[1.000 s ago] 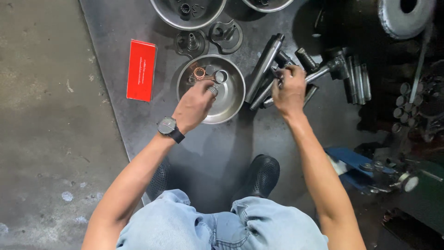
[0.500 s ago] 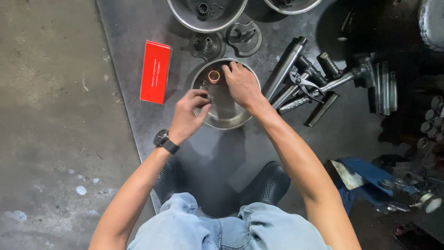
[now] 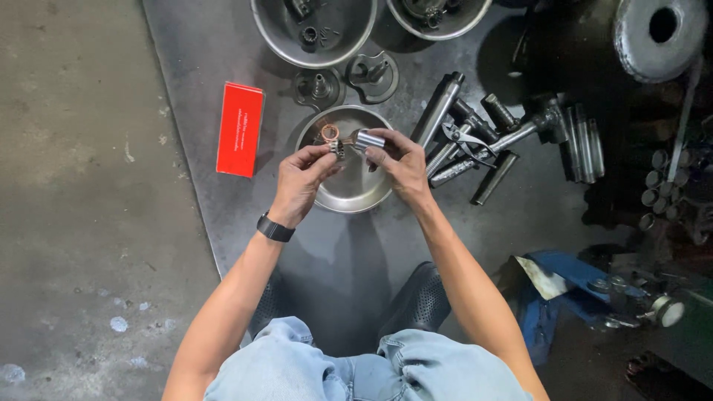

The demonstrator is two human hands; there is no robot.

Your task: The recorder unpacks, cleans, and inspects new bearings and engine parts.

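Small parts held above the steel bowl (image 3: 349, 194)

Both hands have been raised over it: left hand (image 3: 301, 182) pinching a small metal piece (image 3: 336, 148), right hand (image 3: 401, 165) now gripping a short steel cylinder (image 3: 367, 139).

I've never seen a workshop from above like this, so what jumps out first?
Two hands meet over a steel bowl at centre: the left hand pinches a small part, the right hand a shiny metal cylinder. A red box glows to their left; dark steel rods lie scattered right.

Red box (image 3: 240, 130) beside steel bowls (image 3: 316, 30), loose metal cylinders (image 3: 475, 141), blue rag (image 3: 557, 275).
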